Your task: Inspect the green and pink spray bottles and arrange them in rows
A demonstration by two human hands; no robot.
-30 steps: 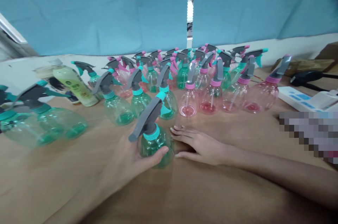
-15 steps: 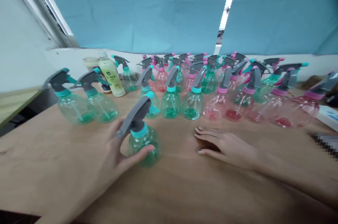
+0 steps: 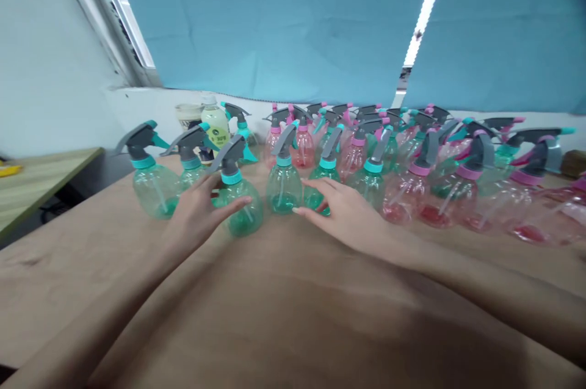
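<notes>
My left hand [image 3: 198, 213] is wrapped round a green spray bottle [image 3: 238, 206] with a grey trigger and teal collar, which stands upright on the brown table [image 3: 284, 303] in line with the front row. My right hand [image 3: 344, 213] reaches forward with fingers spread. Its fingertips touch the base of another green spray bottle [image 3: 320, 189] in the front row, without gripping it. A further green bottle [image 3: 284, 181] stands between the two hands.
Several green and pink spray bottles [image 3: 434, 187] stand in rows across the table's far side. A yellow-green drink bottle [image 3: 215, 123] stands at the back left. A wooden desk [image 3: 32, 184] lies left, blue curtains [image 3: 284, 22] behind.
My left hand carried the green spray bottle forward and to the left, into the front row. My right hand left the table and reached out to another green bottle. The view turned left.
</notes>
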